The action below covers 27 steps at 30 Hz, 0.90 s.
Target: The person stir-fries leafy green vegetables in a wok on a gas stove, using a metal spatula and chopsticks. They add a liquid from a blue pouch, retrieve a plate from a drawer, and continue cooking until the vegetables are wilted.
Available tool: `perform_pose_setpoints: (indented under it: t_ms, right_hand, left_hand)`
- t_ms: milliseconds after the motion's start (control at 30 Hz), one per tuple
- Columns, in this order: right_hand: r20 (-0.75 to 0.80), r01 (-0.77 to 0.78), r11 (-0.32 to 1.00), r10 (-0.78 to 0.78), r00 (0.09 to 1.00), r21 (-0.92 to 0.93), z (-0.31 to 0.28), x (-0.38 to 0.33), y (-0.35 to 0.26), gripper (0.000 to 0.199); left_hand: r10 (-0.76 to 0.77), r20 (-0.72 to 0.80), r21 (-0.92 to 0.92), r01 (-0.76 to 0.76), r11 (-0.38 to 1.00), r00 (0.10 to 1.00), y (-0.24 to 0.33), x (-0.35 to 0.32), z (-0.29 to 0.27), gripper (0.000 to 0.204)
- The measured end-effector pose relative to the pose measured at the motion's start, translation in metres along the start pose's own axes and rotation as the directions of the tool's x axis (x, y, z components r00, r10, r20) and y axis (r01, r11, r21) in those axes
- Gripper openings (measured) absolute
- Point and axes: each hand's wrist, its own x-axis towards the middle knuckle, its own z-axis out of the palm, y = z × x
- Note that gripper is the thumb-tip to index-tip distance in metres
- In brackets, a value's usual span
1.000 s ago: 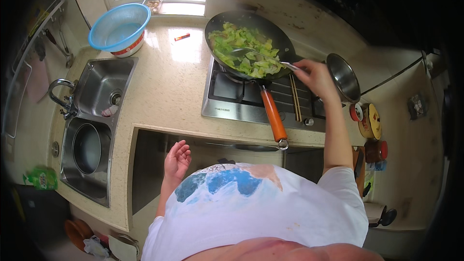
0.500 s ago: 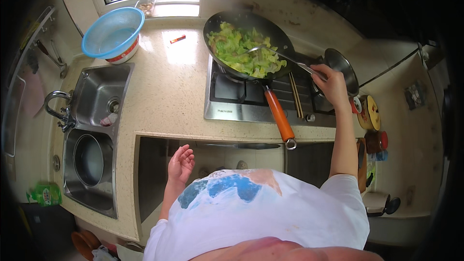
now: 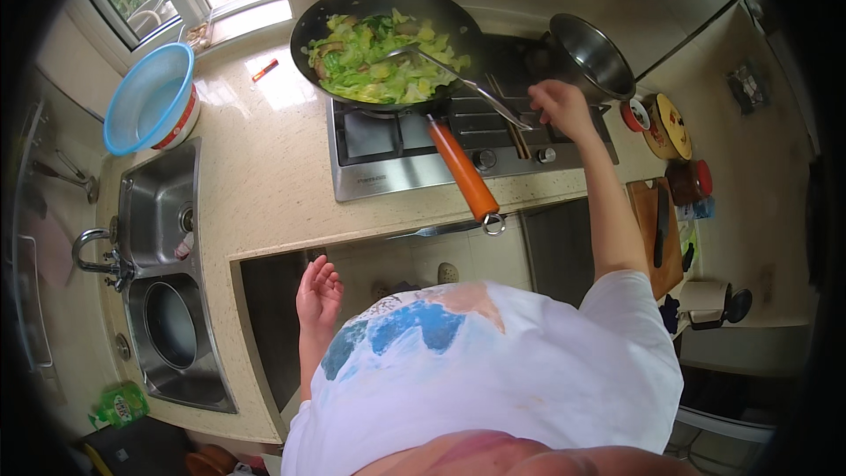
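My right hand [image 3: 561,108] is open and empty, its fingers loosely bent, a little to the right of the handle end of a metal spatula [image 3: 480,91]. The spatula leans unheld on the rim of a dark wok [image 3: 470,51], its head among the chopped green leafy vegetables [image 3: 366,57]. From the wok an orange handle [image 3: 463,167] points toward me, over the front of the gas stove [image 3: 379,178]. My left hand [image 3: 318,291] is held near my body below the counter edge, fingers slightly curled and apart, with nothing in it.
A steel pot [image 3: 595,57] stands at the stove's right, and chopsticks [image 3: 515,128] lie on the stove. A yellow tin [image 3: 671,126], a red-lidded jar [image 3: 692,183] and a cutting board [image 3: 654,269] with a knife stand right. Left are a blue basin [image 3: 163,92] and a double sink [image 3: 196,361].
My right hand has let go of the spatula and moved away to the right of its handle. The view has turned toward the right; my left hand stays near my body.
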Motion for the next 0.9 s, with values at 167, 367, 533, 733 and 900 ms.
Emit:
perform_pose_setpoints:
  t_ms: [167,367,533,733,900]
  right_hand:
    - [0.063,0.173,0.778,-0.17,0.983,-0.604,0.031,0.02,0.092,0.024]
    - [0.355,0.389,0.631,-0.187,0.916,-0.671,0.056,0.033,0.13,0.029]
    - [0.434,0.557,0.69,-0.371,0.821,-0.462,0.053,0.046,0.133,0.015]
    - [0.009,0.617,0.738,-0.639,0.769,-0.273,0.02,0.056,0.107,0.018]
    - [-0.5,0.665,0.633,-0.756,0.422,-0.395,-0.028,0.065,0.042,0.007]
  left_hand:
    - [0.021,-0.032,0.005,-0.021,1.0,0.999,-0.021,-0.017,0.013,0.025]
    - [0.079,-0.057,-0.012,-0.08,0.997,0.995,-0.049,-0.035,0.033,0.026]
    - [0.119,-0.106,-0.035,-0.123,0.992,0.987,-0.075,-0.049,0.04,0.025]
    - [0.161,-0.148,-0.06,-0.171,0.983,0.976,-0.096,-0.057,0.045,0.024]
    - [0.162,-0.145,-0.068,-0.174,0.982,0.976,-0.098,-0.051,0.047,0.024]
